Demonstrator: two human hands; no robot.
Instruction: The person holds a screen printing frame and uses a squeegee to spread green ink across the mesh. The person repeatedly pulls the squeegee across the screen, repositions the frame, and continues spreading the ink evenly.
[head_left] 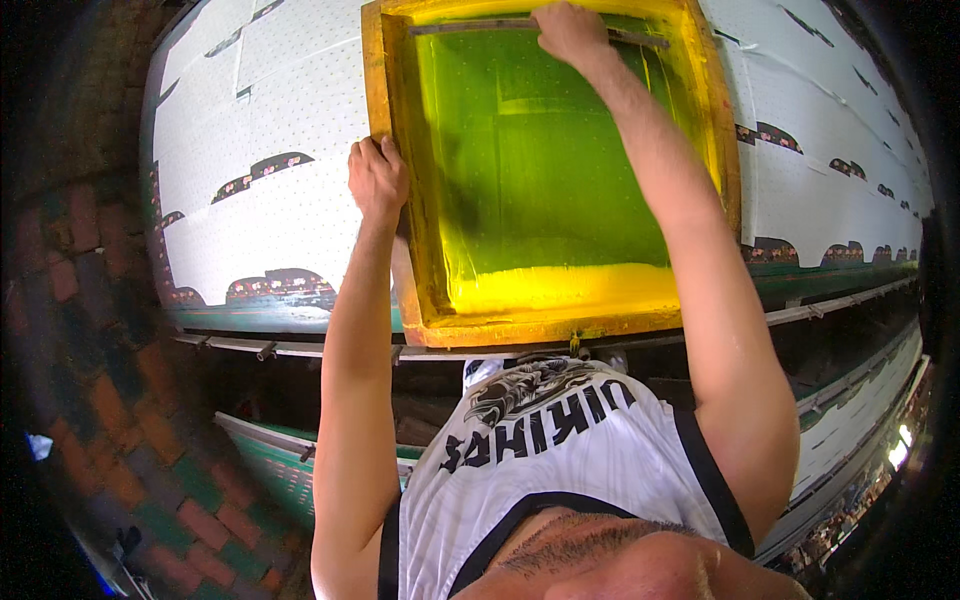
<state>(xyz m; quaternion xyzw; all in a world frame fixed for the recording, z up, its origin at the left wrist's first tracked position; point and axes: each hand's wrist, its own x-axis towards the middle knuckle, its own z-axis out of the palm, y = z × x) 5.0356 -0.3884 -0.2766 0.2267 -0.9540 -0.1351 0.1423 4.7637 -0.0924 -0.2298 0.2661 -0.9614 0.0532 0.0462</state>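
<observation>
A wooden screen-printing frame (388, 85), stained yellow, lies on a long table in front of me. Its mesh (550, 170) looks green, with a broad band of yellow ink (570, 288) along the near end. My left hand (378, 178) is closed around the frame's left side, about halfway along. At the far end, my right hand (573, 35) grips a squeegee (470, 27) from above. The squeegee's long thin bar spans most of the mesh from left to right. What lies under the frame is hidden.
White dotted sheets (290, 100) cover the table left of the frame, and more white sheets (830, 110) lie to its right. Dark floral fabric (265, 170) shows through their gaps. A metal rail (790, 314) follows the near edge. Brick paving (130, 410) is at left.
</observation>
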